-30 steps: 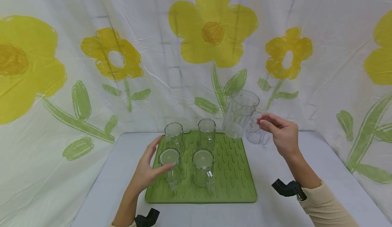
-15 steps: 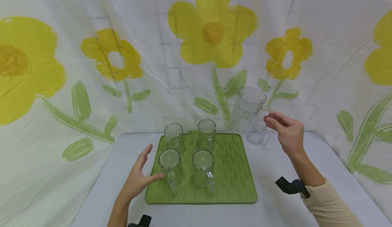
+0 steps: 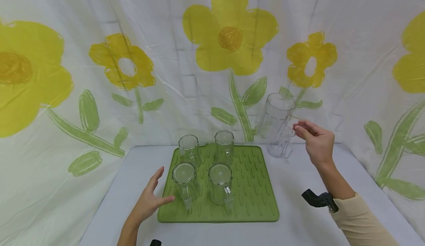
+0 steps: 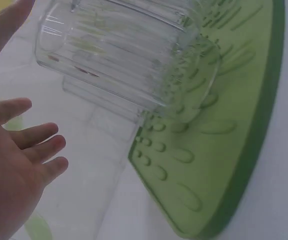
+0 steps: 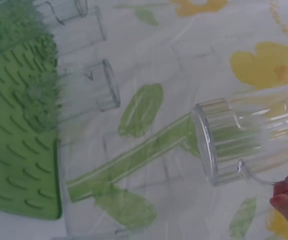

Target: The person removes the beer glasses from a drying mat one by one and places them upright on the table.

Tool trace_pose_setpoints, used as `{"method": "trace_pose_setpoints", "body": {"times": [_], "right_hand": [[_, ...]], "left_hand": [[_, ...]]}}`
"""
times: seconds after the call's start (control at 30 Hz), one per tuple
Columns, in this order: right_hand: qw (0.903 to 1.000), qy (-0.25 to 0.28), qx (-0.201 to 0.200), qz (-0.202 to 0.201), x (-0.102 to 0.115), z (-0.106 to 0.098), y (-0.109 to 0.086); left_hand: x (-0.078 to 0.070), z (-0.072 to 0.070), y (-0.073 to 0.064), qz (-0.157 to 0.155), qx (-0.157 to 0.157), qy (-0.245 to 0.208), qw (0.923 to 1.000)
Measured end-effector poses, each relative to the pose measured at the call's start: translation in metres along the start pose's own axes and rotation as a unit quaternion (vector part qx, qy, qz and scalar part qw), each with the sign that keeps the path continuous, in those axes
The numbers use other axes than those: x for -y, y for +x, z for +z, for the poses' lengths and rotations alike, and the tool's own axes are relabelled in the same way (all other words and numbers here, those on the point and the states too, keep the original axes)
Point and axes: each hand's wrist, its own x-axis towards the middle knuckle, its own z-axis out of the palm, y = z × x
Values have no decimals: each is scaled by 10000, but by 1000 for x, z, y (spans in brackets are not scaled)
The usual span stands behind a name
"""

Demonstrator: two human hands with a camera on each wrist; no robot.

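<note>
"What's around you, biggest first?"

"A white cloth (image 3: 186, 106) with yellow flowers hangs behind everything. Below it is the white surface (image 3: 295, 198), and on that lies my green mat (image 3: 255, 201)."

"And the glassware?"

"The raised mug (image 3: 275, 111) is in the air beyond the mat's far right corner, roughly upright with a slight lean. In the head view it overlaps the standing mug (image 3: 275, 151) on the surface; I can't tell how wide the gap is. The mat carries four more: front left mug (image 3: 184, 181), front right mug (image 3: 220, 183), rear left mug (image 3: 188, 146) and rear right mug (image 3: 224, 144). The front two look bottom-up."

"Your hands?"

"My right hand (image 3: 319, 142) does the holding. My left hand (image 3: 146, 203) is empty, near the front left mug but apart from it."

"And the fingers?"

"The right fingers (image 5: 286, 197) pinch the handle (image 5: 254, 176); the left ones are spread apart."

"How would you handle this well?"

"Carrying seems to be the step. Held only at one side, the mug could swing or twist, so I'd pinch firmly, keep my wrist level and go slowly. I'd look through the overlap to find the standing mug's rim, because clear glass hides its edges and a knock could chip both. Before lowering it, I'd make sure its base has room beside its neighbour."
</note>
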Motion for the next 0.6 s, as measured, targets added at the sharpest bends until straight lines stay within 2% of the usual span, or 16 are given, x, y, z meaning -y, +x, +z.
{"method": "trace_pose_setpoints", "body": {"times": [0.23,0.43,0.6], "right_hand": [[9997,-140,-187,47,-5,-8,5],[9992,-213,-336,-22,-12,-15,11],[9977,-499,-421,-159,-18,-20,17]], "left_hand": [[15,6,-5,-412,230,237,9986],[24,8,-9,-958,478,690,9919],[29,9,-11,-1002,590,909,9890]]}}
